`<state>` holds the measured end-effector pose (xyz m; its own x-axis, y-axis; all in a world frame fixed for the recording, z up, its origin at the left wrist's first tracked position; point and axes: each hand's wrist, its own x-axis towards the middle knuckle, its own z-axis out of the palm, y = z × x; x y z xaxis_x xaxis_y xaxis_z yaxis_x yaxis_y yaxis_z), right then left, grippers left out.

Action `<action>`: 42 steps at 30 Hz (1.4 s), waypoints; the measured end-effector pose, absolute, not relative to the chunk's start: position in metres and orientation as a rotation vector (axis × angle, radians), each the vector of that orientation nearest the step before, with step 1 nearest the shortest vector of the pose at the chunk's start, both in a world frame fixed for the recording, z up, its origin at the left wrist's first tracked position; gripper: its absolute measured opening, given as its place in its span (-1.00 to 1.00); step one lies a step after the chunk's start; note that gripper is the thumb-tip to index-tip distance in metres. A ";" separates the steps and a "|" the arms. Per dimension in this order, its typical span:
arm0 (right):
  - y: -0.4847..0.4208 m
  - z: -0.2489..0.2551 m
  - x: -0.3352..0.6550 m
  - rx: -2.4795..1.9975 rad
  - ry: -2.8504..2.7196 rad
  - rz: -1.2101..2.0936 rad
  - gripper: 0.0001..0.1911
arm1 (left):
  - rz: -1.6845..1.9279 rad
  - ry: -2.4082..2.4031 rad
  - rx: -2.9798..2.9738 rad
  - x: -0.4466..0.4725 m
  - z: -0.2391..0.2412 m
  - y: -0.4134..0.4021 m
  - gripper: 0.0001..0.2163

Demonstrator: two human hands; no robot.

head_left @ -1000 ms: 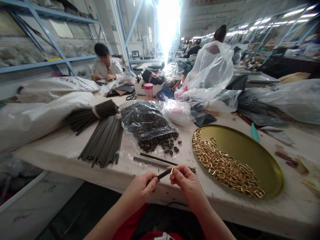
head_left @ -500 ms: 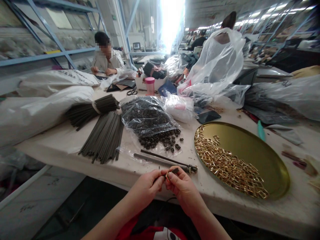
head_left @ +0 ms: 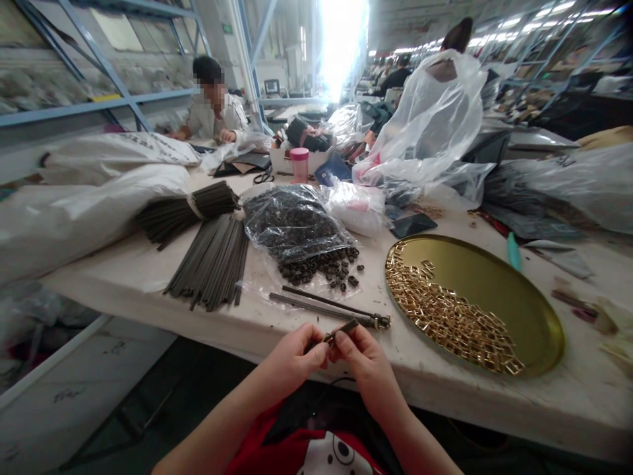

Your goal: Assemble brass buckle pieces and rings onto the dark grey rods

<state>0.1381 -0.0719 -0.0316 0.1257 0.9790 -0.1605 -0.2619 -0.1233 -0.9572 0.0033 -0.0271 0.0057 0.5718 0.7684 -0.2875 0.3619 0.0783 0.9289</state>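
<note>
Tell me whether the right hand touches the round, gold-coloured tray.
Apart: the head view shows pale tabletop between the right hand and the tray.

Room: long, deep hall. Left side: blue rack (head_left: 163,96) with diagonal braces, shelves loaded, contents blurred. Beyond it, pale grey wall (head_left: 212,20) with a small green sign (head_left: 227,29). Centre rear: strong white glare (head_left: 341,46), edges washed out; window or doorway, cannot tell. Dark chair (head_left: 271,87) left of the glare. Right rear: more blue racks (head_left: 573,76) under rows of tube lights (head_left: 556,8). Foreground: desk (head_left: 123,277), pale cover, spans most of the width. Lower left: pale panel (head_left: 99,376), dark marks. Floor (head_left: 163,389) below desk: dark, detail lost in shadow.
</note>
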 end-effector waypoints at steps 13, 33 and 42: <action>-0.080 -0.032 0.134 -1.268 -0.971 1.254 -0.73 | 0.384 1.080 1.417 0.000 0.002 -0.037 -0.84; -0.062 -0.038 0.137 -1.500 -1.251 0.883 -0.77 | 0.449 1.141 1.576 0.009 -0.004 -0.027 -0.84; -0.069 -0.047 0.149 -1.374 -1.154 1.168 -0.81 | 0.345 1.160 1.685 0.013 0.004 -0.034 -0.93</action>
<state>0.1486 -0.0686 -0.0465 0.0946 0.9918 -0.0858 0.0734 -0.0929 -0.9930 0.0130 -0.0341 0.0042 0.4953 0.8190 -0.2898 0.5278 -0.0187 0.8492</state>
